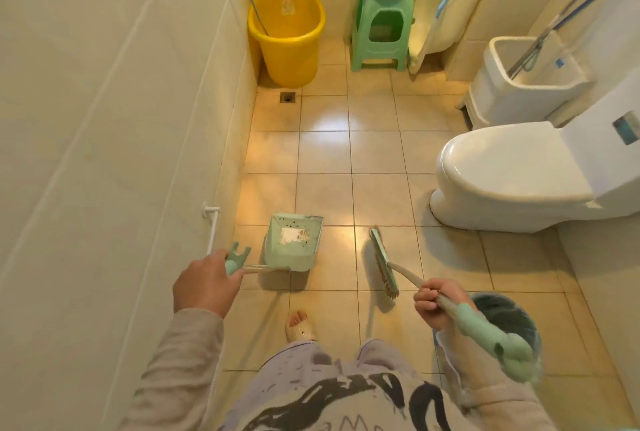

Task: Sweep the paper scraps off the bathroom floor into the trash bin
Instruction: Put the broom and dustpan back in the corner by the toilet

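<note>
Here the left hand grips the dustpan handle, paper scrap inside; the right hand clasps the broom. Trash bin near right. Beige tiled floor, toilet right, yellow bucket far.

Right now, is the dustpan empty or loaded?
Loaded: a white paper scrap and dark specks lie inside the dustpan, held by the left hand.

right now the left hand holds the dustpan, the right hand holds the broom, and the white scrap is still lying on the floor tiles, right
Not quite. The head view shows the white scrap lying inside the dustpan, not on the floor tiles. The rest holds: the left hand holds the dustpan's handle and the right hand holds the broom.
</note>
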The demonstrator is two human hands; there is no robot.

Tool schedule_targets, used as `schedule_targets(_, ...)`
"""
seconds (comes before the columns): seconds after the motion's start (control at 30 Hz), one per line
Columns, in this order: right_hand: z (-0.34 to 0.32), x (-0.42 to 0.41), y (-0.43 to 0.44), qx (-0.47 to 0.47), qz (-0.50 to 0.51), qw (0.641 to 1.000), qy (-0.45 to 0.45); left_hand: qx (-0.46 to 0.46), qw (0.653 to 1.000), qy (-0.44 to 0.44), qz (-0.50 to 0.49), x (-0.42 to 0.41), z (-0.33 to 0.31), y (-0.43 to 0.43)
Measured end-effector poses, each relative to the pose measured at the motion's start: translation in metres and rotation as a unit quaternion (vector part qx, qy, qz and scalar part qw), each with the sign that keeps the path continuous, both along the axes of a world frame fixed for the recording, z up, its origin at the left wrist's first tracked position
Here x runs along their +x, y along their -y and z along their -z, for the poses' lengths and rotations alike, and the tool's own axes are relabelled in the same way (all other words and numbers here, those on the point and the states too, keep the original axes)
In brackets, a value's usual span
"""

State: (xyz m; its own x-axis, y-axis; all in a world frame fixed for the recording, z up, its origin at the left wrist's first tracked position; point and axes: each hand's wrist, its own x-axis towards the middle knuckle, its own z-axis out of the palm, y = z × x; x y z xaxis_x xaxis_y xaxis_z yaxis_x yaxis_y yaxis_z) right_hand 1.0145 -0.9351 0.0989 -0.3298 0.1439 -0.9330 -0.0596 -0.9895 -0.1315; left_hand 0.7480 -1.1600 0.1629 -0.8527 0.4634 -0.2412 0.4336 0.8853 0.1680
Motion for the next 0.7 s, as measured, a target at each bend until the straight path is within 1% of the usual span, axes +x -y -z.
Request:
schedule_targets(0.17,0.009,-0.047,-0.011,0.008,0.067,0.997,0.023,-0.005,0.999,-0.002,0.053,-0.067,-0.002,-0.040)
schedule_targets(0.37,0.015,-0.076,-0.046,-0.013,0.105,0.994,0.034,0.004,0.996,0.001,0.090,-0.123,0.000,-0.098)
schedule_targets(0.57,0.030,-0.122,-0.118,-0.024,0.105,0.994,0.031,0.021,0.996,0.008,0.088,-0.183,0.015,-0.169)
schedule_targets(0.7,0.028,-0.156,-0.188,-0.042,0.071,0.996,0.032,0.011,0.996,0.000,0.094,-0.221,0.013,-0.229)
